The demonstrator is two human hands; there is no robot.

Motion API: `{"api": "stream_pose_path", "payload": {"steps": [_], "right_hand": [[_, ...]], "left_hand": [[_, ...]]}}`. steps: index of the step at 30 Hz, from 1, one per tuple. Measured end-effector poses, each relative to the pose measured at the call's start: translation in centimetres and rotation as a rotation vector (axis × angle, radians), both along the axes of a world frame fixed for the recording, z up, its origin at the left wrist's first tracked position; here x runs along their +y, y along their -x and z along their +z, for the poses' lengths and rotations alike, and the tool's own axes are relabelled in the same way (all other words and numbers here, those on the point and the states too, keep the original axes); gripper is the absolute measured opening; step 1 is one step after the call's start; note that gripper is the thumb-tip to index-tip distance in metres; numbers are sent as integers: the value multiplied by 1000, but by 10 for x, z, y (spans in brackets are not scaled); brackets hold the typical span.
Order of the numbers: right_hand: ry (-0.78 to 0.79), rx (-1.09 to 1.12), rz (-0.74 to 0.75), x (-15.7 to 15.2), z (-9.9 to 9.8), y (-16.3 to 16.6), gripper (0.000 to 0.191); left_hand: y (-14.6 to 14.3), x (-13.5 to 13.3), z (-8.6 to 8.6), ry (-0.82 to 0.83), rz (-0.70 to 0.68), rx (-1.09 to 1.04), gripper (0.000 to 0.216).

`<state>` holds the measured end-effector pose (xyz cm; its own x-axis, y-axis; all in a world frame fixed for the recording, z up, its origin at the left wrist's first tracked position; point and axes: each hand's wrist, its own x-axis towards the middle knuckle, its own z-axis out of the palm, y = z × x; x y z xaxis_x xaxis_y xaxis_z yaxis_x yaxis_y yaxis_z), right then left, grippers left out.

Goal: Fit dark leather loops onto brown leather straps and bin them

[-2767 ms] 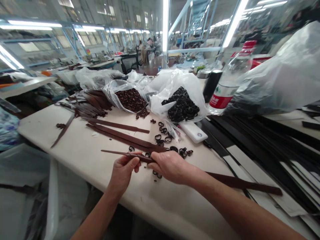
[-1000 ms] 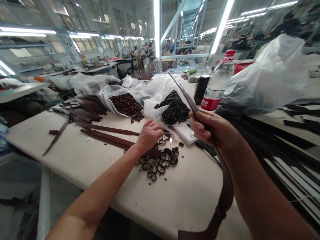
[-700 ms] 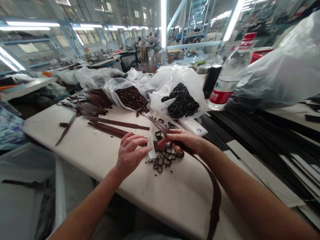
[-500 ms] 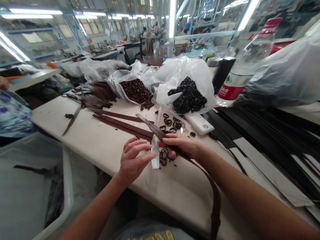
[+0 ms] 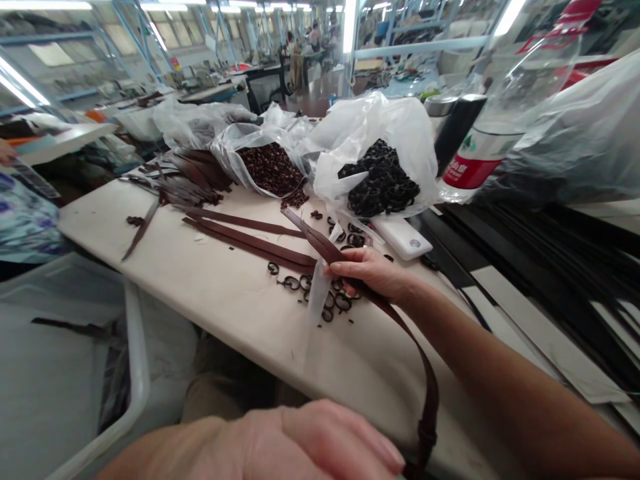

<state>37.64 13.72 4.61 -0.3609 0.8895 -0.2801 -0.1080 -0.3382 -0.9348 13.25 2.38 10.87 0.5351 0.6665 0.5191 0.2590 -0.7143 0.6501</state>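
Note:
My right hand [image 5: 373,272] is closed around a brown leather strap [image 5: 320,243]. One end points up to the left; the rest curves down to the right, with a loop near the bottom. A thin white strip [image 5: 317,293] hangs at the strap beside my right fingertips. Close to the camera, at the bottom edge, my left hand [image 5: 305,443] is large and blurred, and its grip is hidden. Beneath the strap lie several dark rings [image 5: 327,312]. More brown straps [image 5: 250,245] lie flat on the table [image 5: 220,293] to the left.
Behind stand a plastic bag of small brown pieces [image 5: 267,167] and another of black loops [image 5: 383,187]. A white box-like device [image 5: 407,239], a bottle [image 5: 473,160] and black strips [image 5: 545,287] are at right. A white bin [image 5: 135,360] stands at left, near a person's patterned clothing [image 5: 25,213].
My left hand has left the white strip and moved down toward the camera. My right hand still holds the strap, slightly farther right and higher in view.

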Motion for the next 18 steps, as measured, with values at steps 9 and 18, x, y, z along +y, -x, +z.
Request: {"api": "stream_pose_path", "payload": {"steps": [9,18], "right_hand": [[-125,-106,83,-6,21,-5,25],[-218,-254,90,-5,21,-7,21]], "left_hand": [[-34,115,-66,1012,21,-366,43],[-42,121,-79,1221,-74,-250,34]]}}
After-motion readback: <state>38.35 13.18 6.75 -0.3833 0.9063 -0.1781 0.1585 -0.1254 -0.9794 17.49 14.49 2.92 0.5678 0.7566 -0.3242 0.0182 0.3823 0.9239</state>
